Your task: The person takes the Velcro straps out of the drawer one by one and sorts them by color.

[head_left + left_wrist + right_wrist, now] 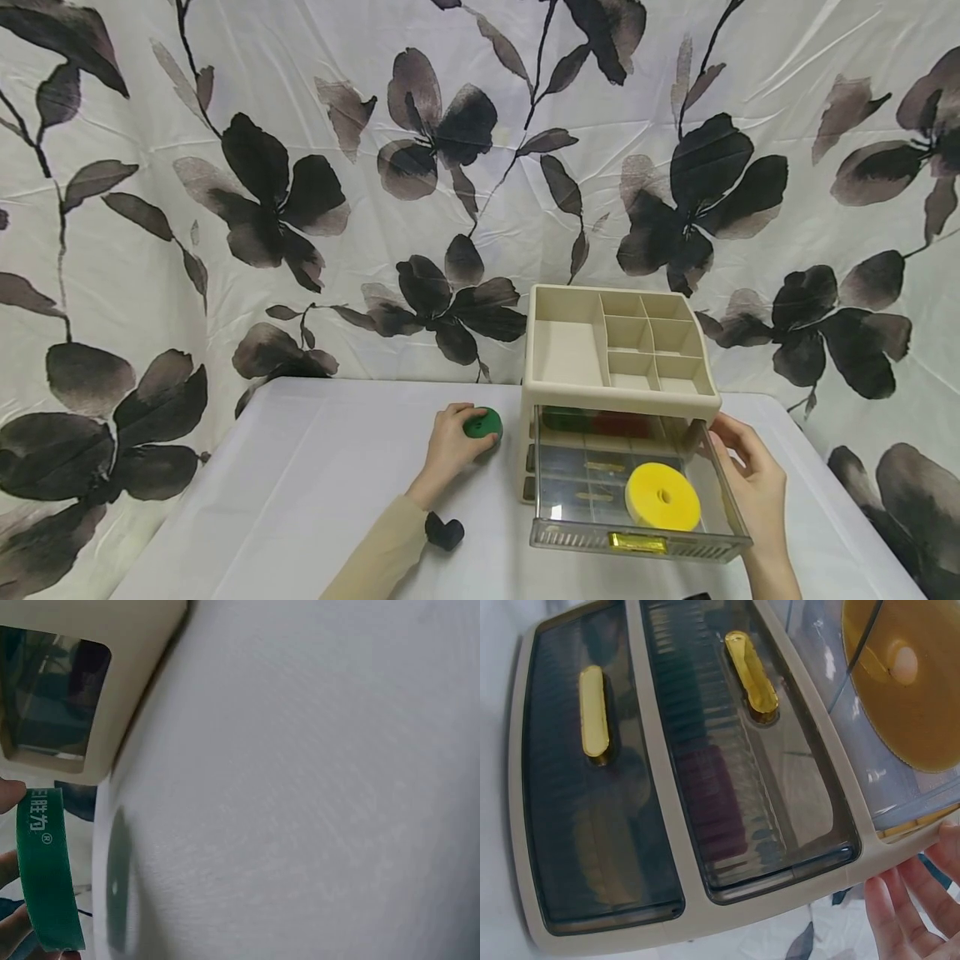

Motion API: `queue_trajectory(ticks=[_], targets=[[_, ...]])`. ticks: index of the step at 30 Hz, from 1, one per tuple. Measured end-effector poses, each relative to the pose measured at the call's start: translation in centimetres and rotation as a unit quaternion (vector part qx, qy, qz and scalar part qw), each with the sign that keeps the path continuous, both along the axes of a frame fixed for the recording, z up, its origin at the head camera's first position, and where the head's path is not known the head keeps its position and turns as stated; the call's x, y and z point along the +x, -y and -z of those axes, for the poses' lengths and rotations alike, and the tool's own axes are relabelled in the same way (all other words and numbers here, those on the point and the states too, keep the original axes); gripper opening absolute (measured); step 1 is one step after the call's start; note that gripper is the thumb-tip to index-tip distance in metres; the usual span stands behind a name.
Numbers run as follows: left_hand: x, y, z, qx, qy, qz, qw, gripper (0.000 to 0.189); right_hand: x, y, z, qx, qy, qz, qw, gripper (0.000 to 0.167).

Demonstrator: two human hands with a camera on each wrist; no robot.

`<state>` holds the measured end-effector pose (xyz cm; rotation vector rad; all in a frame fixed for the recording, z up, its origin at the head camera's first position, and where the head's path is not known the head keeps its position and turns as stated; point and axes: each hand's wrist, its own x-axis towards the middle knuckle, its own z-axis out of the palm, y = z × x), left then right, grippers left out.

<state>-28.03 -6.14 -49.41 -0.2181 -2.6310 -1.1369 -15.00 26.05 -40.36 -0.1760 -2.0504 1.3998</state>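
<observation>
Roll (483,422), green, hole upward, axis near-vertical; hands: left (447,447) grasping it, right (761,479) relaxed against organizer (622,400)

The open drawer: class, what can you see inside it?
A yellow roll lies toward the front. A green patch and a red patch show farther back, possibly below the drawer. Whatever the roll covers can't be seen.

We observed smooth, matt plastic on the cabinet (622,402), glossy plastic on the drawer (566,537), metallic gloss on its handle (637,543), fine texture on the green roll (49,870), and creased backdrop cloth (337,50).
</observation>
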Motion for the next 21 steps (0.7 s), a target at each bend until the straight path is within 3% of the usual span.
queue_trajectory(ticks=[21], targets=[[-0.75,0.04,1.05,-0.051,0.013,0.016,0.9985,0.044,-0.02,0.06,-0.06,0.001,-0.001,-0.001,1.0,0.032]])
